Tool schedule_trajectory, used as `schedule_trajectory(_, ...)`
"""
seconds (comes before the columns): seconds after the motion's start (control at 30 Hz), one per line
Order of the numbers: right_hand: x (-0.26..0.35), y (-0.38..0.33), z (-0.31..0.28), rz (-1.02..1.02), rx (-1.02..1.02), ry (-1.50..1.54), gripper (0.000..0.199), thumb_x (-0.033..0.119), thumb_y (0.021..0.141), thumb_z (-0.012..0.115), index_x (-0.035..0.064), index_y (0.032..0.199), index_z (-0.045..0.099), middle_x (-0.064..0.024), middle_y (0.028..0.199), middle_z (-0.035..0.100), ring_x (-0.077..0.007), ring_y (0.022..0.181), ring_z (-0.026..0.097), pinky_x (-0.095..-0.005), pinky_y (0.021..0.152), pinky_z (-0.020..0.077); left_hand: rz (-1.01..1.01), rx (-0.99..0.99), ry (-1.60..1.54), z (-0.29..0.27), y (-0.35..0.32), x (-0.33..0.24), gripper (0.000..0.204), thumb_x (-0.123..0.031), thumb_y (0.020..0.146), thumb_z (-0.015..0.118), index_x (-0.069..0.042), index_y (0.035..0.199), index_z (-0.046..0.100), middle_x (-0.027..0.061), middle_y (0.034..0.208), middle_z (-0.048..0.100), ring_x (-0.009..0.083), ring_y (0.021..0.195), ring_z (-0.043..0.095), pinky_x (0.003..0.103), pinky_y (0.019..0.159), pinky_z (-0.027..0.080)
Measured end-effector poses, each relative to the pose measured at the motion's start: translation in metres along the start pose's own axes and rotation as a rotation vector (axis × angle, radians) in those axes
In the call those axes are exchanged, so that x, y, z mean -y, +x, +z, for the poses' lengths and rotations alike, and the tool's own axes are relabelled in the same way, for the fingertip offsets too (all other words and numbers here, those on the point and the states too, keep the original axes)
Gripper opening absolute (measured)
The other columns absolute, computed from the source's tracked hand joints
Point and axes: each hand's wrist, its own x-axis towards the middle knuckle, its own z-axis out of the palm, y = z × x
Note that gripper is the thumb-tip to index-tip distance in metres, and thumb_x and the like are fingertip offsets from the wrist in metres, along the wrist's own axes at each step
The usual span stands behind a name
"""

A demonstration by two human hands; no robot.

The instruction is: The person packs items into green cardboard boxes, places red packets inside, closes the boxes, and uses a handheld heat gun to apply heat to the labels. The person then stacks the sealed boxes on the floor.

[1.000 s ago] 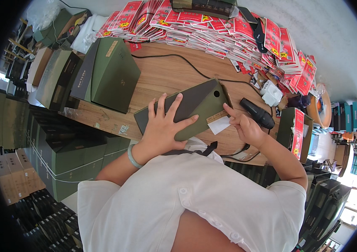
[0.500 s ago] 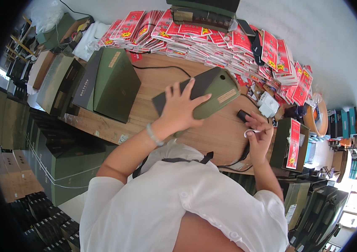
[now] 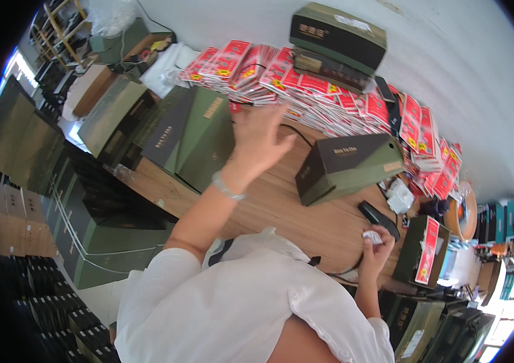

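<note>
One dark olive box [image 3: 347, 166] with a black end lies on its side on the wooden worktop [image 3: 305, 224], right of centre, and neither of your hands touches it. Your left hand [image 3: 261, 142] is raised just left of that box, fingers spread and loose, its grip released and holding nothing; a pale bracelet [image 3: 228, 187] circles the wrist. Your right hand [image 3: 376, 245] sits lower, near the worktop's near edge, its grip pinched on a small white label [image 3: 372, 236], though the view there is small and I can't be sure how firmly. Just beside those fingers lies a black handheld device [image 3: 376, 218]. Behind the box, red packets [image 3: 329, 100] spread in a long heap along the far side of the worktop, with two more dark boxes [image 3: 337, 42] stacked on them. To your left, several olive boxes [image 3: 199, 136] lean together.
</note>
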Motion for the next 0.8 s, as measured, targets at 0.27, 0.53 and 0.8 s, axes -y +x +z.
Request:
schedule_trajectory(0.27, -0.012, -0.007, 0.054, 0.164, 0.066, -0.087, 0.037, -0.004, 0.084, 0.069, 0.0080, 0.100, 0.037, -0.0098, 0.110, 0.051, -0.0169, 0.102, 0.054, -0.0300, 0.090, 0.0472, -0.630, 0.307, 0.518, -0.109, -0.068, 0.160, 0.129, -0.064, 0.058, 0.079, -0.024, 0.157, 0.004, 0.0455, 0.147, 0.012, 0.0606, 0.138, 0.012, 0.070, 0.108, 0.007)
schedule_trajectory(0.53, 0.009, 0.011, 0.139, -0.005, 0.443, -0.159, 0.040, -0.003, 0.081, 0.073, 0.0069, 0.098, 0.038, -0.0124, 0.115, 0.050, -0.0163, 0.102, 0.052, -0.0308, 0.093, 0.0452, -0.238, 0.345, 0.472, -0.125, -0.089, 0.160, 0.118, -0.045, 0.054, 0.080, -0.033, 0.154, 0.018, 0.0412, 0.139, 0.026, 0.0559, 0.128, 0.030, 0.061, 0.106, 0.022)
schedule_trajectory(0.8, 0.041, 0.014, 0.175, -0.183, 0.566, -0.455, 0.043, -0.002, 0.074, 0.078, 0.0057, 0.093, 0.040, -0.0160, 0.120, 0.048, -0.0218, 0.107, 0.052, -0.0341, 0.094, 0.0458, 0.214, 0.625, 0.283, -0.142, -0.123, 0.101, 0.114, -0.038, 0.052, 0.081, -0.020, 0.152, 0.030, 0.0343, 0.143, 0.027, 0.0523, 0.130, 0.030, 0.059, 0.110, 0.021)
